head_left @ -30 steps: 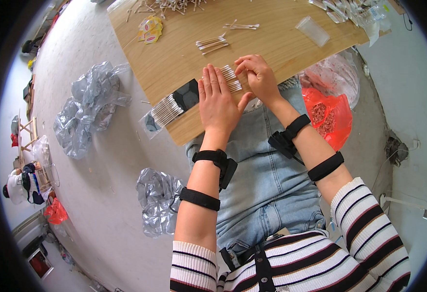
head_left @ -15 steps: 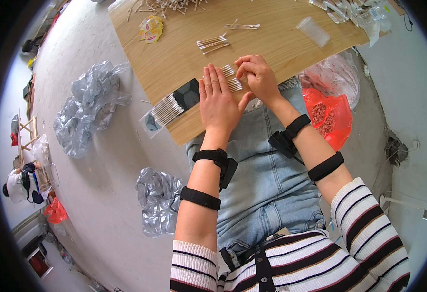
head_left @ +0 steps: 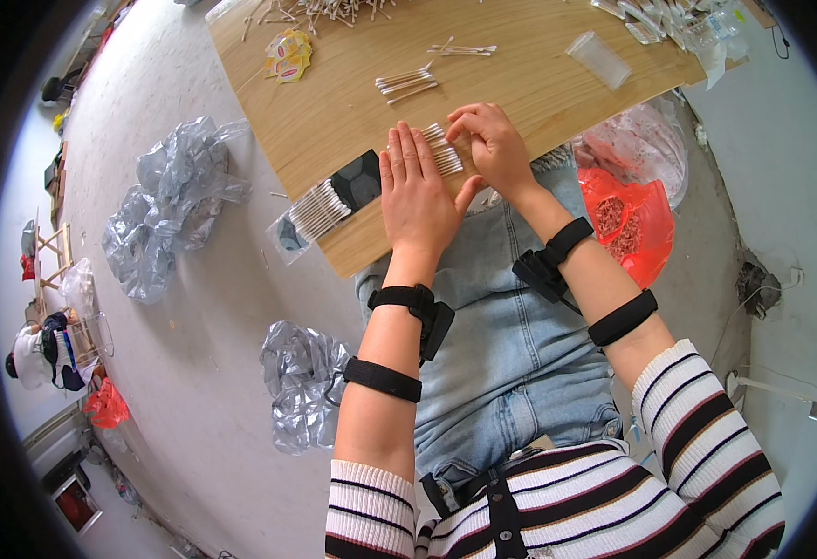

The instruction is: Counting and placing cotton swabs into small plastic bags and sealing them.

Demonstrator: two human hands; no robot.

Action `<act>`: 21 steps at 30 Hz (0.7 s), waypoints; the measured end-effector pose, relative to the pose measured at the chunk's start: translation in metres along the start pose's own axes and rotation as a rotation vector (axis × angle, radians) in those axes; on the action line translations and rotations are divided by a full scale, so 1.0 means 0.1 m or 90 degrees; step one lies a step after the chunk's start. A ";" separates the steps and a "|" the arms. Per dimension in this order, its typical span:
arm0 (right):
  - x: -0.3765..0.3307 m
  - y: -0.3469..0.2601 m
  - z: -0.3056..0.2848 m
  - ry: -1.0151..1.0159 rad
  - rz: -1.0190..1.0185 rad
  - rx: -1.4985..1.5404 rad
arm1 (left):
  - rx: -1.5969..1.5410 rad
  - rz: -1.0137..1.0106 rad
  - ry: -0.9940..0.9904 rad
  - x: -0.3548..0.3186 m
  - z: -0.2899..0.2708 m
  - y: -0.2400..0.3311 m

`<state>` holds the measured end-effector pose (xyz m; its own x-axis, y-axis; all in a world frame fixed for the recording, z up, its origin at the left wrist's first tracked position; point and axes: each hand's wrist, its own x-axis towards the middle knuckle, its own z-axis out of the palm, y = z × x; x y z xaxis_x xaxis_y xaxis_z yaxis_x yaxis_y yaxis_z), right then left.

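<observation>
A row of cotton swabs [head_left: 446,149] lies side by side on the wooden table [head_left: 352,112] near its front edge. My left hand [head_left: 418,191] rests flat over the left part of that row, fingers straight and together, thumb apart. At the row's right end is my right hand [head_left: 492,149], its fingers curled inward; anything between the fingertips is hidden. Left of my left hand, another row of cotton swabs [head_left: 320,211] lies on a dark patterned strip [head_left: 360,179] at the table's edge. Beyond my hands sits a small group of cotton swabs [head_left: 406,84].
Farther back are a few more swabs [head_left: 464,49], a swab heap [head_left: 334,7], yellow stickers [head_left: 289,56] and a clear plastic box [head_left: 599,60]. Clear packaging [head_left: 707,33] lies far right. A red bag [head_left: 627,228] hangs beside the table; grey plastic [head_left: 175,200] lies on the floor.
My right hand's curled fingers have shifted slightly to the left and nearer the swab row. My left hand stays nearly in place, flat on the row.
</observation>
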<state>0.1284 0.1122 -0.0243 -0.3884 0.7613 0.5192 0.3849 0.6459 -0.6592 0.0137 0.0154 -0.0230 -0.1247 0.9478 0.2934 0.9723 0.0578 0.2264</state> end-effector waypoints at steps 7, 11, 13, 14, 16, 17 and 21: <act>0.00 -0.01 0.02 0.002 0.005 0.000 | 0.000 -0.004 -0.005 0.00 0.00 -0.01; 0.01 -0.01 0.02 0.010 -0.006 -0.013 | 0.003 -0.002 -0.003 -0.01 0.01 -0.01; 0.01 -0.01 0.03 0.010 -0.010 -0.021 | 0.003 -0.001 0.000 0.00 0.01 -0.01; 0.01 -0.01 0.03 0.008 -0.012 -0.027 | 0.002 0.000 0.000 0.00 0.00 0.00; 0.01 -0.01 0.03 0.005 -0.013 -0.032 | 0.000 -0.002 -0.002 0.00 0.00 0.00; 0.01 -0.01 0.03 0.001 -0.012 -0.031 | 0.000 -0.002 -0.002 0.00 -0.01 0.00; 0.01 0.01 0.02 -0.015 -0.014 -0.030 | -0.006 -0.001 0.002 0.00 -0.01 0.00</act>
<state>0.1269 0.1136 -0.0255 -0.4164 0.7458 0.5200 0.4152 0.6649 -0.6209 0.0133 0.0156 -0.0221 -0.1273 0.9467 0.2960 0.9702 0.0569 0.2354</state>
